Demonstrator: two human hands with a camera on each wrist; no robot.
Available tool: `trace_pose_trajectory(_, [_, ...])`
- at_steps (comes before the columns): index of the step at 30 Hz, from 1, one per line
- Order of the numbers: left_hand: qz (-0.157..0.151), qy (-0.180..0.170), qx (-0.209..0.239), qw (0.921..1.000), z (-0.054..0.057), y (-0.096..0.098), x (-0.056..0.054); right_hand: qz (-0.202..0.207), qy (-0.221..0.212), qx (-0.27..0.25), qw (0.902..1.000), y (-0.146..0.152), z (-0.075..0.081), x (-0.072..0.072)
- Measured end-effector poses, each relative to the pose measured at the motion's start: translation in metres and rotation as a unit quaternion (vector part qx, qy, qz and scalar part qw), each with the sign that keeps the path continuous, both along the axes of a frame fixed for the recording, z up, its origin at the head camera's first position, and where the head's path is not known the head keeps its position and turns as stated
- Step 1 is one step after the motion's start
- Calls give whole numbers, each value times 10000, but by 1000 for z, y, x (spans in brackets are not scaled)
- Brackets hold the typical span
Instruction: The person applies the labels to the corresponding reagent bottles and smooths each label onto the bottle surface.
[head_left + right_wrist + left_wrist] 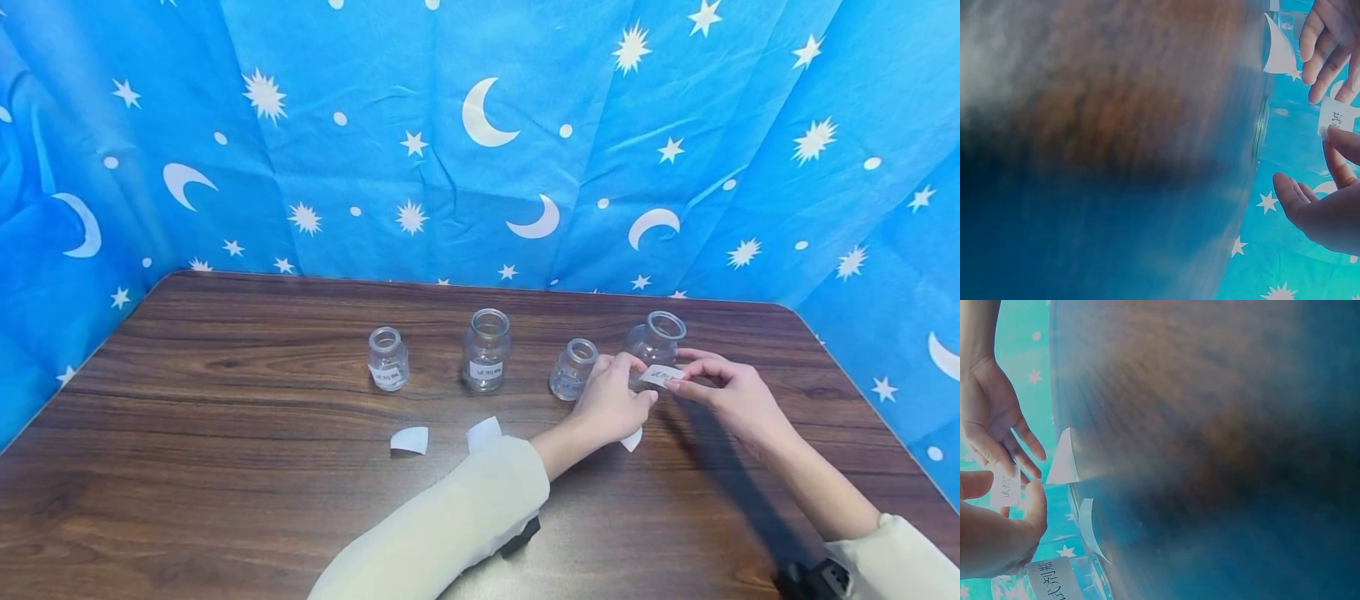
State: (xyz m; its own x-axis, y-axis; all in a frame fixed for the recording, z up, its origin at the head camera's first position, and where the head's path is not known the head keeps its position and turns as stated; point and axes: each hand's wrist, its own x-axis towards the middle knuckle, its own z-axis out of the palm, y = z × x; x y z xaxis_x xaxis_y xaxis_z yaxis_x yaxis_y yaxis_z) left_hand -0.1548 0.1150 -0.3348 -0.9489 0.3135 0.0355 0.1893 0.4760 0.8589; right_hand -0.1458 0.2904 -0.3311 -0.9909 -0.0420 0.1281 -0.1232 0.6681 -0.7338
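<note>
My right hand pinches a small white label with handwritten characters between thumb and index finger. It holds the label in front of the large clear glass bottle at the far right. My left hand reaches to the label's left side; its thumb and index finger stand apart in the left wrist view, and whether a fingertip touches the label is hard to see. Beside this hand stands a small labelled glass bottle, partly covered by it. A white paper piece lies under the left hand.
Farther left stand a medium labelled glass bottle and a small labelled one, both upright and without lids. Curled white paper pieces lie in front, one at left and another partly behind the left sleeve. A blue star-patterned cloth hangs behind the wooden table.
</note>
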Motion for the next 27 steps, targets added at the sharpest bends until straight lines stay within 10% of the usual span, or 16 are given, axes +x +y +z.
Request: trace_pose_trajectory(27, [-288, 73, -224, 9993, 0, -5, -1, 55, -10, 170, 9998, -2, 0, -8])
